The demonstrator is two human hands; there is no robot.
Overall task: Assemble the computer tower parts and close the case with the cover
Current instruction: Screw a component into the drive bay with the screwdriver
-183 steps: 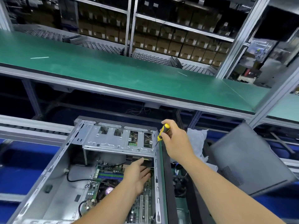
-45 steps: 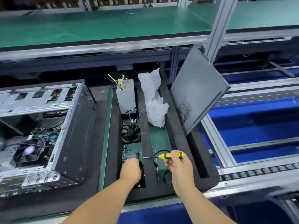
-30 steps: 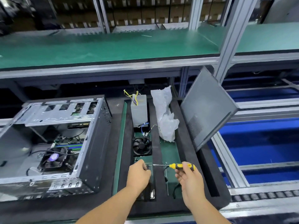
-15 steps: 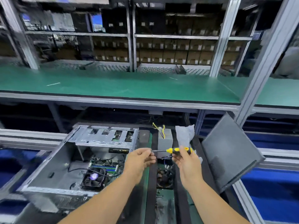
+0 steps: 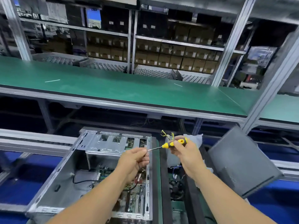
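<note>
While raised above open case [image 5: 68, 180], right hand [image 5: 186, 152] grips screwdriver [image 5: 175, 143], left hand [image 5: 134, 159] pinches its tip

The open case [image 5: 68, 180] admits a hand from above; its drive cage [image 5: 113, 143] roofs the far end.

Open case [image 5: 68, 172] on foam tray [image 5: 163, 183]
</note>
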